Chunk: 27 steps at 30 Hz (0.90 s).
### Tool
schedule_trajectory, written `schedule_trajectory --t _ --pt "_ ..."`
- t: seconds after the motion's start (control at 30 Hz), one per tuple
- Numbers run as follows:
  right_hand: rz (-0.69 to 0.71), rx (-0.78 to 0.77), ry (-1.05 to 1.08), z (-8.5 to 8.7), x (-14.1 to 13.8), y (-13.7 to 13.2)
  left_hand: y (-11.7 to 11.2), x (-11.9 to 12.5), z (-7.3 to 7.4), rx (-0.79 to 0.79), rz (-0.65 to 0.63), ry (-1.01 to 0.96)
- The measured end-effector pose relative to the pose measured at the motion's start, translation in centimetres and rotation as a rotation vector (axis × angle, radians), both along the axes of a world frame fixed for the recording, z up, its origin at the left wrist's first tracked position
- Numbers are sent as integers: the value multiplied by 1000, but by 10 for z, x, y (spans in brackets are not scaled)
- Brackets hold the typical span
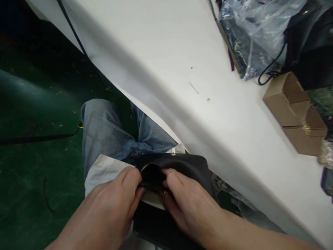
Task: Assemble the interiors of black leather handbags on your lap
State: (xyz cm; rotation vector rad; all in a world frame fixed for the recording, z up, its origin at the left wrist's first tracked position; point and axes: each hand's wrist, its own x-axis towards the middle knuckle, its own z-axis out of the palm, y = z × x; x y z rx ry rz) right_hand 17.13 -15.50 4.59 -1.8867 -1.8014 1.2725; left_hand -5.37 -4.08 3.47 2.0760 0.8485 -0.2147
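Note:
A black bag (192,165) lies across my lap, its mouth gaping between my two hands. My left hand (117,198) is closed, thumb and fingers pinching the left end of the bag's near rim. On the right side of the opening, my right hand (184,198) is closed too, gripping the same rim with its fingertips partly inside. Beside the right fingers sits a small gold-coloured stud (165,192). A gold-coloured fitting with a white tag (173,151) shows at the bag's far edge. A pale lining strip (152,198) is visible below the rim; the inside is dark.
A white-covered table (161,52) runs diagonally beyond my knees. On it are a small gold-coloured piece (208,99), a torn cardboard box (293,114) and a clear plastic bag (260,31) over dark items. A dark strap (73,31) hangs over the table edge. The floor (39,166) is green.

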Motion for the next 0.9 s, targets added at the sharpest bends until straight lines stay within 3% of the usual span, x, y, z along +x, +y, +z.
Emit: schedule_trajectory --t 0.1,0.23,0.33,0.5,0.63,0.7,0.8,0.9 --pt "57 114 86 -5 1 4 5 -3 5 31 9 62" --pt "156 74 102 -8 2 11 12 -5 13 149 -52 273" --pt "226 61 51 -7 0 18 15 0 17 65 -111 337" --pt "275 6 -80 2 -2 36 11 7 22 -19 -84 387" --pt "356 108 -136 10 -1 48 2 10 25 -143 -47 319" --pt "340 52 -59 10 -1 47 -1 13 24 -203 29 282" --pt "202 -125 111 5 -2 41 -3 14 20 -288 147 258" --pt "53 -217 241 2 -2 35 -7 13 16 -267 152 244"
